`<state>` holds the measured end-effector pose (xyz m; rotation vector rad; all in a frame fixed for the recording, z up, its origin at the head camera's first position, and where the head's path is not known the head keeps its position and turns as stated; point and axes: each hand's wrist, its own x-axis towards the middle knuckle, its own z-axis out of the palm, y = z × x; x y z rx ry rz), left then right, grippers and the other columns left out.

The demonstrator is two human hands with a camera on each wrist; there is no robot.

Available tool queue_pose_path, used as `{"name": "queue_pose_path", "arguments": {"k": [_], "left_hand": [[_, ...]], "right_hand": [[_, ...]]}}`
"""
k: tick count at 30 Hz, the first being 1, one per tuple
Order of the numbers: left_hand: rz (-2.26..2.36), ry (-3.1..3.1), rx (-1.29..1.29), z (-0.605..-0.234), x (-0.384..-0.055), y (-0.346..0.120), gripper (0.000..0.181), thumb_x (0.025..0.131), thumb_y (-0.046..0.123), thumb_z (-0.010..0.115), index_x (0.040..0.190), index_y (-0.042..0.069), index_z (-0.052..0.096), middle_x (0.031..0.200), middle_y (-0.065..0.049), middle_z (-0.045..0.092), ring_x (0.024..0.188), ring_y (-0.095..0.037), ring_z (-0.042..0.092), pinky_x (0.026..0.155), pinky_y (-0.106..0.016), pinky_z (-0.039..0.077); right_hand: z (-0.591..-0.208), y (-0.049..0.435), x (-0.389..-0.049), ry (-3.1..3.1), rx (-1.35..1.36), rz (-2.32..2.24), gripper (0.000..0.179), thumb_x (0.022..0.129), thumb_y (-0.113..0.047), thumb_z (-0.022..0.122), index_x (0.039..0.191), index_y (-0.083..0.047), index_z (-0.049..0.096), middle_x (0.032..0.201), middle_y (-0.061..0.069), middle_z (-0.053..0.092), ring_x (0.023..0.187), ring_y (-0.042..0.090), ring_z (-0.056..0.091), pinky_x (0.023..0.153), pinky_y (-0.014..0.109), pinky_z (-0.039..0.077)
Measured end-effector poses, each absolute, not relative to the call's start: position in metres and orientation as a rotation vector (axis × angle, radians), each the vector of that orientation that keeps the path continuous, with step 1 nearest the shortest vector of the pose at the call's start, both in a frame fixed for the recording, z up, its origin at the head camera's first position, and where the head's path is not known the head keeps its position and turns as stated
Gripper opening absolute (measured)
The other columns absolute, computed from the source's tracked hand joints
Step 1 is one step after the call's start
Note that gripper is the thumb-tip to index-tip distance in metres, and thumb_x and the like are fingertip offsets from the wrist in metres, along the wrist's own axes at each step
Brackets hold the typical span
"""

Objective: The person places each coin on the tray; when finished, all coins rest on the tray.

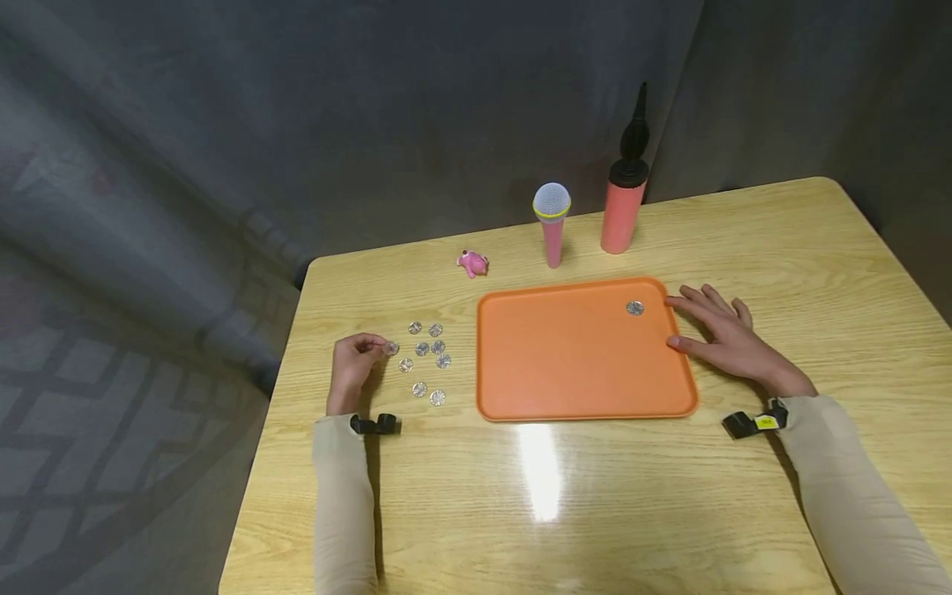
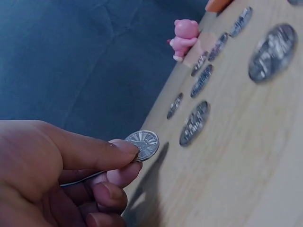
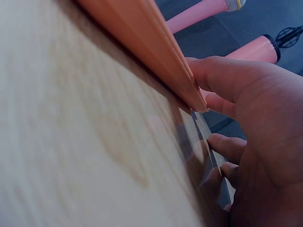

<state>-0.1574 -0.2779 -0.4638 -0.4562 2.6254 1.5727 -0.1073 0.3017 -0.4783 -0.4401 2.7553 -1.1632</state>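
My left hand (image 1: 354, 364) pinches a silver coin (image 2: 144, 144) between thumb and forefinger, held above the table in the left wrist view. Several more coins (image 1: 422, 349) lie loosely grouped just right of that hand, flat on the wood. An orange tray (image 1: 573, 413) sits right of the coins, with a single coin (image 1: 635, 307) in its far right corner. At the tray's right edge, the thumb and forefinger of my right hand (image 1: 721, 339) touch the rim, the fingers spread and fairly straight.
Behind the tray stand a pink toy microphone (image 1: 553, 235) and a pink hand pump (image 1: 621, 216) with a black top. A small pink animal figure (image 1: 473, 264) lies near the table's back edge. Grey curtain (image 1: 446, 124) hangs behind the wooden table (image 1: 476, 504).
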Motion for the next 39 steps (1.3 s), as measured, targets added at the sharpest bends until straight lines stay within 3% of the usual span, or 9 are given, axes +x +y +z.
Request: {"name": "queue_pose_path", "arguments": {"k": [8, 15, 21, 31, 39], "left_hand": [[1.683, 2.548, -0.472, -0.455, -0.158, -0.272, 0.020, 0.090, 0.000, 0.069, 0.106, -0.012, 0.069, 0.067, 0.010, 0.061, 0.057, -0.008, 0.050, 0.052, -0.020, 0.041], [1.788, 2.473, -0.458, -0.446, -0.160, -0.260, 0.017, 0.088, -0.003, 0.069, 0.103, -0.010, 0.069, 0.067, 0.011, 0.063, 0.054, -0.005, 0.048, 0.049, -0.018, 0.040], [1.853, 2.416, -0.365, -0.438, -0.163, -0.245, 0.013, 0.088, -0.005, 0.066, 0.099, -0.011, 0.070, 0.063, 0.011, 0.062, 0.048, -0.005, 0.040, 0.046, -0.019, 0.031], [1.873, 2.354, -0.211, -0.429, -0.173, -0.212, 0.017, 0.087, -0.002, 0.070, 0.100, -0.014, 0.069, 0.064, 0.011, 0.065, 0.047, -0.004, 0.041, 0.046, -0.020, 0.032], [1.900, 2.273, -0.070, -0.426, -0.182, -0.180, 0.014, 0.090, -0.005, 0.064, 0.101, -0.013, 0.066, 0.067, 0.010, 0.067, 0.047, -0.005, 0.039, 0.046, -0.021, 0.031]], "right_hand": [[-0.478, 0.300, -0.108, 2.762, -0.427, -1.161, 0.069, 0.094, -0.027, 0.068, 0.153, -0.011, 0.038, 0.163, 0.030, 0.020, 0.154, 0.050, -0.001, 0.115, 0.070, -0.016], [-0.479, 0.300, -0.106, 2.768, -0.433, -1.167, 0.068, 0.093, -0.026, 0.069, 0.152, -0.010, 0.040, 0.162, 0.031, 0.020, 0.153, 0.051, 0.001, 0.115, 0.071, -0.014], [-0.479, 0.300, -0.107, 2.766, -0.434, -1.167, 0.068, 0.093, -0.026, 0.069, 0.152, -0.011, 0.040, 0.163, 0.030, 0.021, 0.154, 0.050, 0.000, 0.115, 0.070, -0.014], [-0.479, 0.300, -0.106, 2.756, -0.437, -1.172, 0.068, 0.094, -0.027, 0.068, 0.153, -0.011, 0.039, 0.163, 0.030, 0.020, 0.154, 0.051, 0.000, 0.115, 0.071, -0.014], [-0.477, 0.301, -0.107, 2.752, -0.416, -1.168, 0.069, 0.094, -0.027, 0.069, 0.153, -0.012, 0.038, 0.163, 0.029, 0.019, 0.154, 0.049, -0.001, 0.115, 0.069, -0.015]]}}
